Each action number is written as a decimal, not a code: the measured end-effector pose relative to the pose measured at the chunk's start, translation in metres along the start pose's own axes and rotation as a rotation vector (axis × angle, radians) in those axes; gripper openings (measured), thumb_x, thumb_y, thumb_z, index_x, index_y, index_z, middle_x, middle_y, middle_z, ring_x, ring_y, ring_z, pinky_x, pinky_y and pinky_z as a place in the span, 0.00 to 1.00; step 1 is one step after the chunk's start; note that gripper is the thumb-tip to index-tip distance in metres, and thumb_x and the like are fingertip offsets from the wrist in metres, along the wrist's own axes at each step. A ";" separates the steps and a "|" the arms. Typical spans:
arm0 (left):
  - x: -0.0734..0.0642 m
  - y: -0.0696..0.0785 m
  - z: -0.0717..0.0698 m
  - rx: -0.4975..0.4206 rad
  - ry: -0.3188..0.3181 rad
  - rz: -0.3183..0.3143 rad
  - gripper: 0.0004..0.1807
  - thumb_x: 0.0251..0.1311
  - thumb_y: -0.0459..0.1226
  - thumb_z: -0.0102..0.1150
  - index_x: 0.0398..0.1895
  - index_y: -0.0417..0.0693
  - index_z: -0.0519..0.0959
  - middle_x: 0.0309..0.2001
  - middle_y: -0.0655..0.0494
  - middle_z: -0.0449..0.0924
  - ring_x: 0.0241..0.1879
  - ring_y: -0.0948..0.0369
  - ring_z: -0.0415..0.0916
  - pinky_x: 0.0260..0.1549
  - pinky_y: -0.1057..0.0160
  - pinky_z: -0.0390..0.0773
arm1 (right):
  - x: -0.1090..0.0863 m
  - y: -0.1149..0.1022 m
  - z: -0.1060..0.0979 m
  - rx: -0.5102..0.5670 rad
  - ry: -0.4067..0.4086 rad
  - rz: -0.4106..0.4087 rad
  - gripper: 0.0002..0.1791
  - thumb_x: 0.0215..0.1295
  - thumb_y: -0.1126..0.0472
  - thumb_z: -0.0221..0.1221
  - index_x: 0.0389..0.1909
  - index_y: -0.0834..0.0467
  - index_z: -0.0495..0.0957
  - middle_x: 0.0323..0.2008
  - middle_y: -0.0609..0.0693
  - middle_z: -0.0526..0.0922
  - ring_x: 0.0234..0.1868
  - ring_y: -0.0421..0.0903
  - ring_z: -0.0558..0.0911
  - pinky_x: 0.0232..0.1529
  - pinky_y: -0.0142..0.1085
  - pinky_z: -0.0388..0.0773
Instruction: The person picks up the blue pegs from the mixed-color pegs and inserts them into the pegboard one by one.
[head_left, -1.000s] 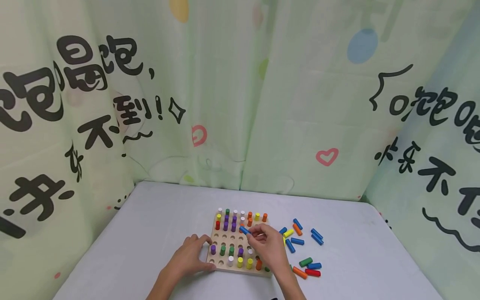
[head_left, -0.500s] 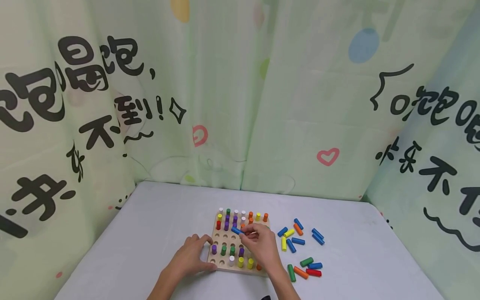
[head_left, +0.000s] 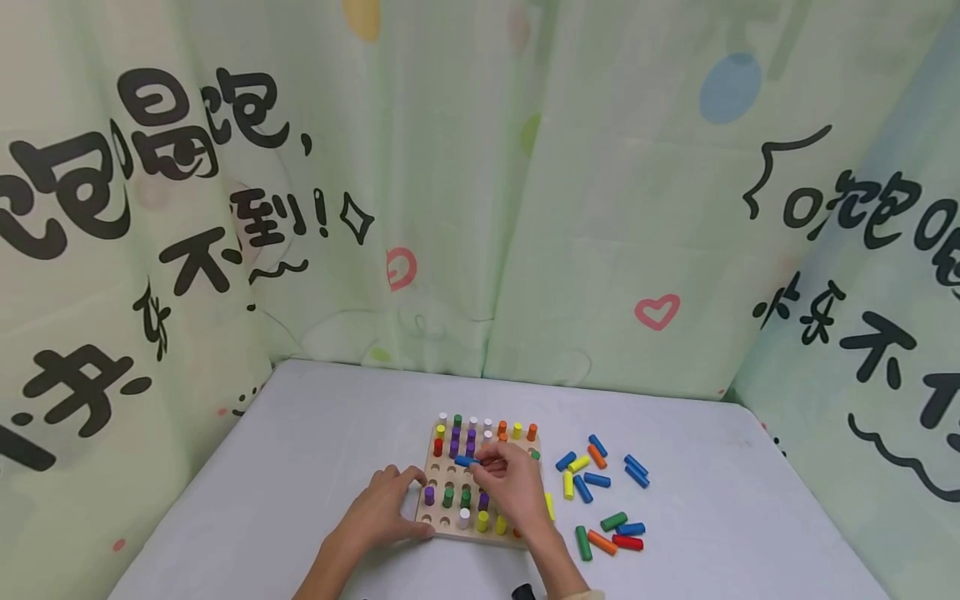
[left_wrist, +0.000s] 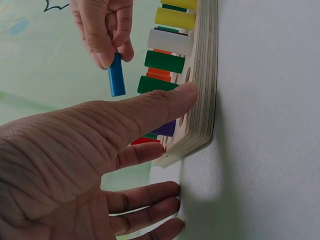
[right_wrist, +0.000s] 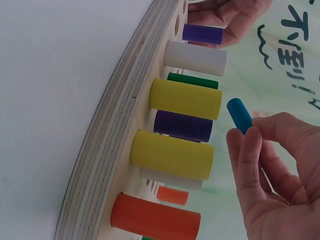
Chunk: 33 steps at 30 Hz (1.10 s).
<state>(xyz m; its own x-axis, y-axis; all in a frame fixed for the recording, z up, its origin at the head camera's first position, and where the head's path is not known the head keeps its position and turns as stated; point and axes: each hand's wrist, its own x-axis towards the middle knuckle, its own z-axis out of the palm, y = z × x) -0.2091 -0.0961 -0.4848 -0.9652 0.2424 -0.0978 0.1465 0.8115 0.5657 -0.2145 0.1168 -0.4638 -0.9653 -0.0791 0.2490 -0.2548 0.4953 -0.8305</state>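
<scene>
In the head view a wooden pegboard [head_left: 480, 540] lies on the table, with rows of coloured pegs standing in its holes. My left hand [head_left: 384, 505] holds the board by its left side. Its thumb [left_wrist: 170, 102] lies on the near corner, the index finger farther along the edge; the other fingers are spread. Above the board's middle, my right hand [head_left: 513, 483] pinches a blue peg [right_wrist: 240, 115] between thumb and fingertips. That peg is tilted, clear of the holes. The right hand hides part of the board's right side in the head view.
Loose blue, yellow and orange pegs lie right of the board, among them a blue peg [head_left: 597, 480]. Nearer the front are a green peg [head_left: 583, 543], a red peg [head_left: 627, 542] and others. A printed curtain [head_left: 600, 208] closes off the table's back and sides.
My right hand has moved left over the board with the blue peg, which has turned closer to level. My left hand has stayed on the board's edge.
</scene>
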 end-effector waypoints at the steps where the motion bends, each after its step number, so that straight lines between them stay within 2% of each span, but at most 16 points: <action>1: 0.000 0.000 0.000 0.001 0.000 0.000 0.34 0.43 0.49 0.83 0.53 0.55 0.77 0.45 0.48 0.74 0.44 0.50 0.69 0.46 0.41 0.78 | 0.001 0.000 0.001 -0.003 0.000 0.000 0.07 0.63 0.66 0.69 0.39 0.63 0.82 0.36 0.52 0.83 0.36 0.44 0.82 0.38 0.28 0.82; 8: 0.001 0.000 0.000 -0.002 -0.001 0.003 0.33 0.43 0.49 0.83 0.53 0.54 0.78 0.44 0.48 0.74 0.44 0.50 0.69 0.46 0.41 0.79 | 0.008 0.001 0.008 -0.012 -0.008 0.001 0.05 0.62 0.68 0.69 0.36 0.62 0.82 0.34 0.51 0.84 0.34 0.43 0.83 0.36 0.28 0.82; 19: 0.002 -0.001 0.000 -0.001 -0.001 0.006 0.34 0.42 0.50 0.84 0.52 0.54 0.78 0.43 0.49 0.74 0.43 0.51 0.69 0.44 0.42 0.79 | 0.015 -0.001 0.019 -0.021 -0.064 0.028 0.05 0.65 0.67 0.67 0.40 0.63 0.84 0.37 0.50 0.84 0.35 0.42 0.82 0.37 0.29 0.82; 26: 0.003 -0.001 -0.001 -0.003 -0.004 0.005 0.34 0.43 0.50 0.83 0.53 0.53 0.78 0.43 0.49 0.73 0.43 0.52 0.69 0.43 0.44 0.78 | 0.018 -0.004 0.028 -0.081 -0.060 -0.035 0.05 0.63 0.70 0.66 0.40 0.64 0.84 0.38 0.51 0.83 0.36 0.42 0.81 0.39 0.29 0.81; 33: 0.002 -0.001 -0.001 -0.014 0.008 0.020 0.33 0.42 0.50 0.84 0.52 0.53 0.78 0.42 0.50 0.73 0.42 0.52 0.69 0.42 0.44 0.78 | 0.023 -0.003 0.036 -0.125 -0.044 -0.050 0.04 0.63 0.70 0.66 0.37 0.61 0.82 0.34 0.49 0.83 0.34 0.40 0.81 0.38 0.28 0.80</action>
<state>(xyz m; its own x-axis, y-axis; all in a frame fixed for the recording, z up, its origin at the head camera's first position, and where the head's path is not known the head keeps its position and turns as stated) -0.2112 -0.0974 -0.4850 -0.9640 0.2536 -0.0797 0.1622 0.7989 0.5791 -0.2379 0.0822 -0.4738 -0.9538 -0.1433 0.2642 -0.2964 0.5931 -0.7486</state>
